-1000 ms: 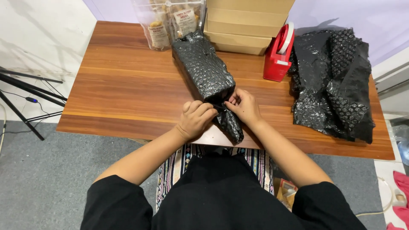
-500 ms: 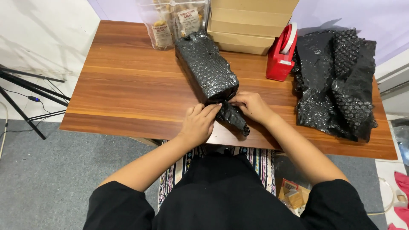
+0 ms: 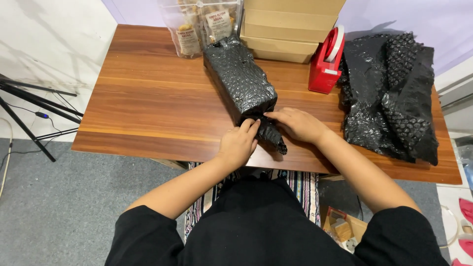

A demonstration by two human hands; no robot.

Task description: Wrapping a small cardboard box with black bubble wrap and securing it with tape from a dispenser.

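Evidently soft and light, the black bubble-wrapped parcel [image 3: 240,81] has my left hand [image 3: 238,143] and right hand [image 3: 297,124] pinching its loose near end [image 3: 271,134], the best grip.

Left half of table [image 3: 148,98] is bare wood, a hand can pass there. Wrapped parcel [image 3: 239,81] lies across the middle, snack bags [image 3: 199,27] and cardboard boxes [image 3: 290,24] block the back edge. Red tape dispenser [image 3: 326,61] stands just right of parcel, narrow gap between. Pile of black bubble wrap [image 3: 394,93] fills the right end
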